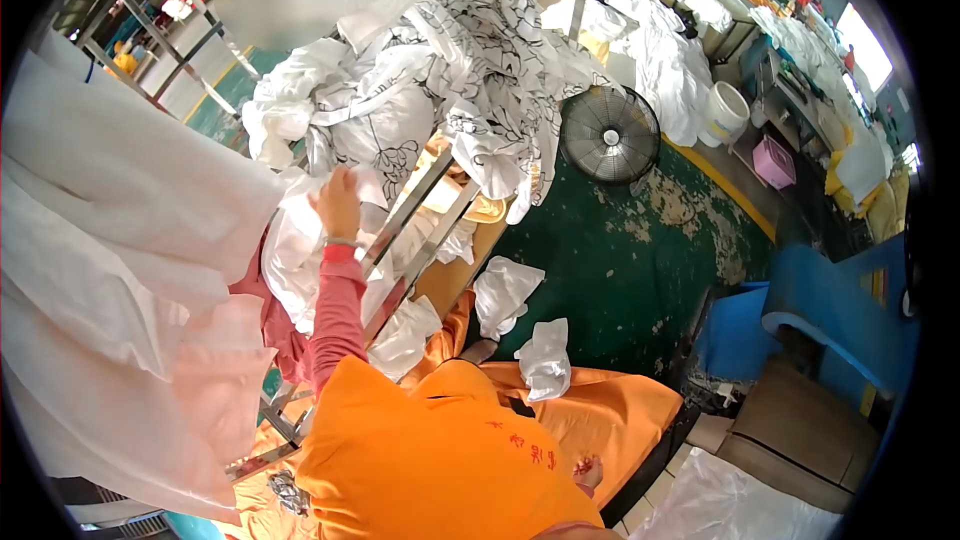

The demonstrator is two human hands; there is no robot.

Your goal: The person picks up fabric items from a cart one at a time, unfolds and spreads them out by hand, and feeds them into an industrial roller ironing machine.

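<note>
My left hand [338, 204], in a pink-red sleeve with a band at the wrist, reaches forward over the metal rack. Its fingers are curled on a white cloth [290, 240] that hangs at the rack's side. Just beyond lies a heaped white sheet with black line drawings [470, 70]. Low on the right, my right hand [588, 472] shows only in part beside my orange apron [430, 460]; its fingers are mostly hidden. Nearest to it is an orange cloth [620, 405] spread over the floor.
Large white sheets [120, 240] hang close on the left. Metal rails [410, 205] run ahead of me. A black round fan [610, 135] stands on the green floor, near crumpled white pieces [545, 360]. A blue chair-like object [840, 310] is at right.
</note>
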